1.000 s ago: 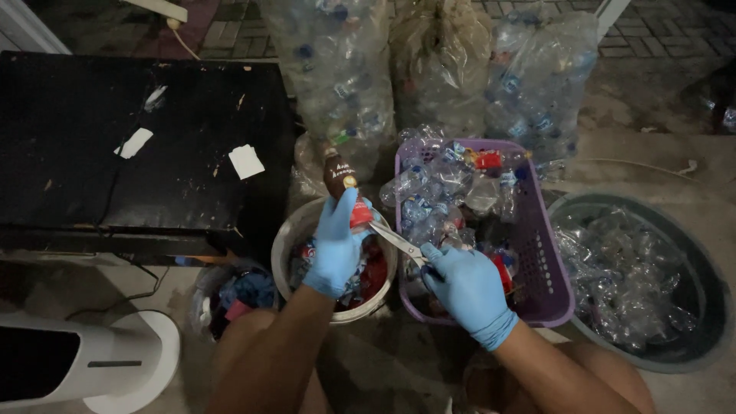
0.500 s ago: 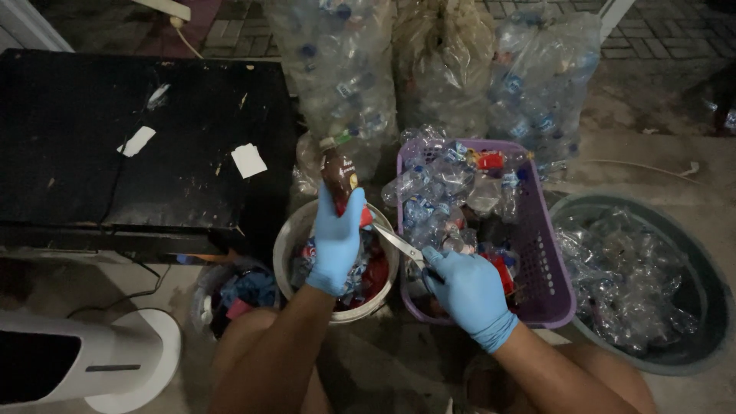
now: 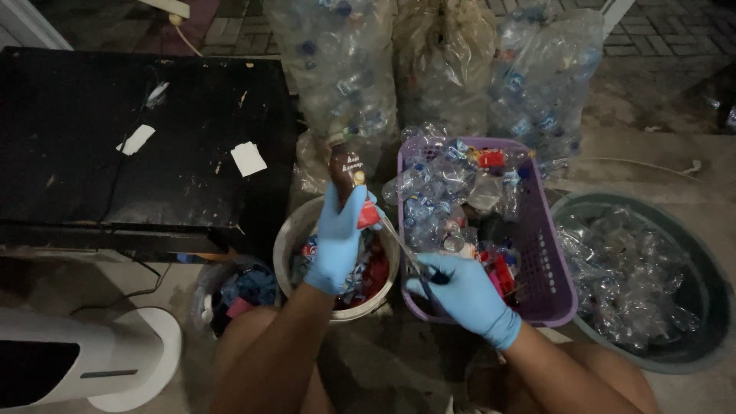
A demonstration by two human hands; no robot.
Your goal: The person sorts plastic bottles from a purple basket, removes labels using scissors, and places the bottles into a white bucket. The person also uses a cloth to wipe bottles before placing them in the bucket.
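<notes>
The left hand [image 3: 337, 241], in a blue glove, is closed around a dark bottle [image 3: 345, 165] that points toward 12 o'clock above a round bucket [image 3: 287, 238] of red and blue scraps. The right hand [image 3: 460, 295], also gloved, is clenched on the handle of a thin blade [image 3: 399, 241] whose tip reaches the bottle's red label. At 3 o'clock from the bucket stands a purple basket [image 3: 556, 284] full of clear bottles.
</notes>
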